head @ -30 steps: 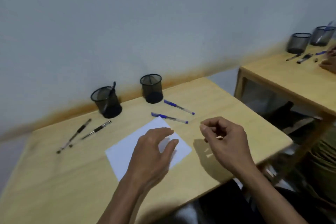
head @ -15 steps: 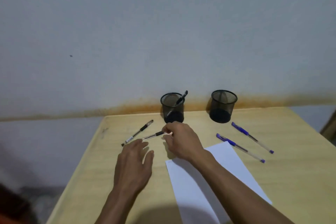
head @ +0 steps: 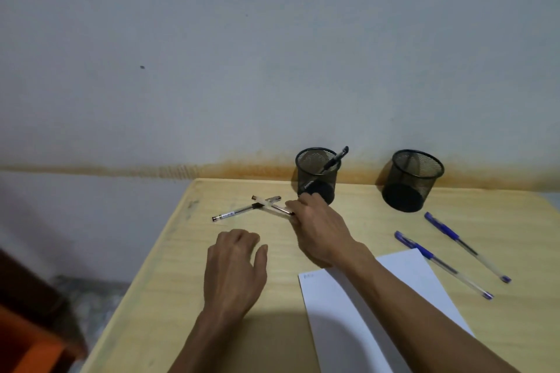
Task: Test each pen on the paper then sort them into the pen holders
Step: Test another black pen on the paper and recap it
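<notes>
Near the left pen holder [head: 317,174], the right hand [head: 318,228] pinches a black pen [head: 271,207] crossing another pen [head: 233,213]. Left hand [head: 235,266] rests relaxed on the wooden table [head: 169,281], beside the paper [head: 348,312]; wall behind.

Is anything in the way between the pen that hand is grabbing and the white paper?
Nothing visible blocks it. The right hand pinches a black pen that lies crossed over another black pen. Between there and the paper is only bare table; the left hand sits off to the side.
</notes>
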Demonstrator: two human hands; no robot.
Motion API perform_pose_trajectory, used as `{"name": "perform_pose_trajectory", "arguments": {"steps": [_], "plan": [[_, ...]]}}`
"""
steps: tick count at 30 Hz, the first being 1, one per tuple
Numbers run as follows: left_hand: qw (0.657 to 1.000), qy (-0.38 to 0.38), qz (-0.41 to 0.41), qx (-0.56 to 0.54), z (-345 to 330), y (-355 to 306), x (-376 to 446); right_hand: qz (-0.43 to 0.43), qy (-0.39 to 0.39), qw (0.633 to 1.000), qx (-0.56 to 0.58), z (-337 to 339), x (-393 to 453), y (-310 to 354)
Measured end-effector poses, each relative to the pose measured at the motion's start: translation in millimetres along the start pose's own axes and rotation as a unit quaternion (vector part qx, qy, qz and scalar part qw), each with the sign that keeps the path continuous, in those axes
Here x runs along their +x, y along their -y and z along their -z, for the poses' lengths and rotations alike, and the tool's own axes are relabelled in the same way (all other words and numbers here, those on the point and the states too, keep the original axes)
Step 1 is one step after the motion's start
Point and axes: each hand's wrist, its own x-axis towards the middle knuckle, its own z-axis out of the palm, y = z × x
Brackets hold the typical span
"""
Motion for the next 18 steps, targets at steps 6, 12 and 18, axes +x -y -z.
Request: {"name": "perform_pose_trajectory", "arguments": {"steps": [6,12,18], "plan": [[1.000,0.027,-0.005,-0.013,4.2,-5.0,-8.7,-0.158,-0.086,0.927,0.329,41.2,-36.8,10.6],[0.972,0.049,-0.032,-0.226,37.3,-56.6,-30.2,-0.262,-0.132,0.789,0.540,86.7,-93.2,18.4],[0.962,0.015,-0.136,-0.236,53.7,-100.5,-36.1,-0.241,-0.151,0.732,0.619,117.2,-133.4,17.3]]}}
